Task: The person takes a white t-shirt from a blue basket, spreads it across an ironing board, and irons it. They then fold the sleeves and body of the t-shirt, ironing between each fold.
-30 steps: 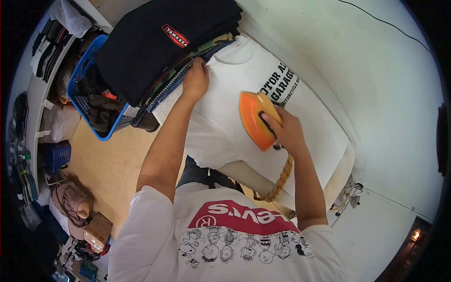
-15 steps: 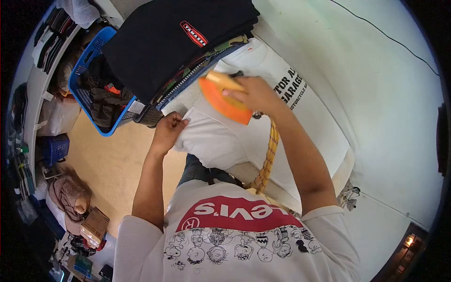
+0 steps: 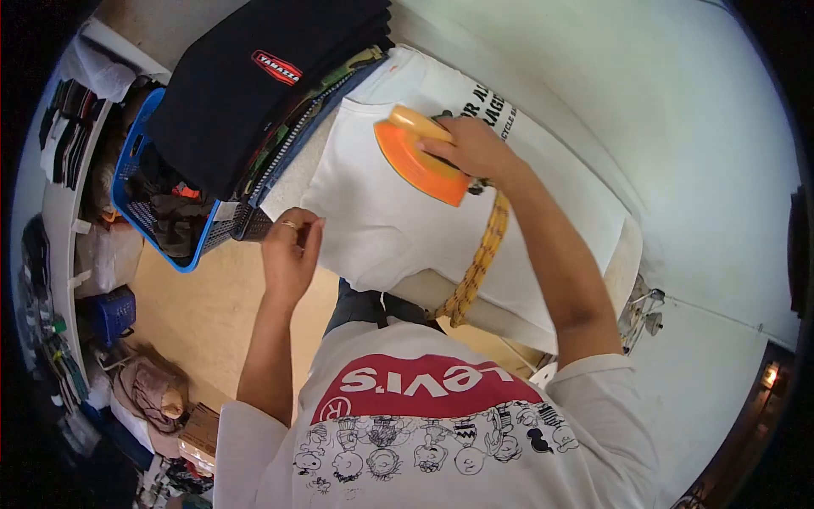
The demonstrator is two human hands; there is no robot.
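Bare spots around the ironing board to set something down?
On the board: narrow strip between the folded stack and white shirt, plus a slim margin at the opposite end. Floor: bare between the small blue basket and left forearm. Crowded: mid-board, under shirt and iron; stack end, beside the large blue basket of dark clothes.

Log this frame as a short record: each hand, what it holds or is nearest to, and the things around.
left hand: beside the edge of the white shirt; contact unclear
right hand: grip closed on the orange iron
iron position: over the shirt; pressure unclear
cord: yellow, patterned, running from the iron toward the waist
shirt: spread on a padded board, black lettering partly covered
beside shirt: folded stack, black garment on top
blue basket: dark clothes inside
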